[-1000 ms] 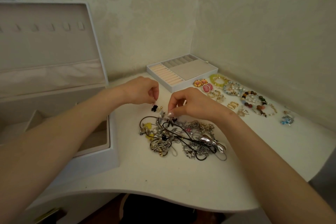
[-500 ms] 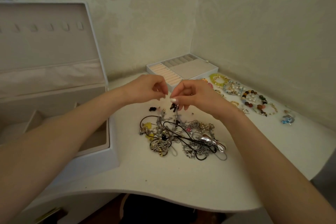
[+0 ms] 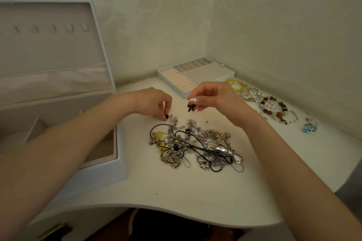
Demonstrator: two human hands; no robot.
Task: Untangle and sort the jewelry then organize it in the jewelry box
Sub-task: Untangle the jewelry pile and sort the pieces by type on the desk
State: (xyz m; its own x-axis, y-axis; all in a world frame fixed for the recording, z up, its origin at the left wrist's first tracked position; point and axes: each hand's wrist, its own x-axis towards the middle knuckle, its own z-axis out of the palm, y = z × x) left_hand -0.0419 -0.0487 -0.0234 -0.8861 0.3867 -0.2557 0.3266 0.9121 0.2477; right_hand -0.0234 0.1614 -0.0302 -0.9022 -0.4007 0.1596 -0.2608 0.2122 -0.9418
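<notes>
A tangled heap of jewelry [image 3: 195, 146], with silver chains, black cords and yellow pieces, lies on the white table [image 3: 176, 191]. My right hand [image 3: 213, 100] hovers above its far edge and pinches a small black bow earring [image 3: 191, 107] between thumb and fingers. My left hand [image 3: 152, 102] reaches down to the table just left of it and pinches a small black earring [image 3: 167, 117] at the tabletop. The open white jewelry box [image 3: 109, 162] stands at the left, lid up. Its removable tray [image 3: 195, 76] with ring rolls sits at the back.
Sorted beaded bracelets [image 3: 272, 107] and a yellow bangle [image 3: 235, 84] lie in a row along the right wall, with a blue piece [image 3: 309, 127] at the end. A few tiny earrings [image 3: 175, 119] sit beside my left fingertips. The table's curved front edge is near me.
My right hand lifted the black bow earring out of the heap and raised it. My left hand rose, then dropped back to the small black earring on the table.
</notes>
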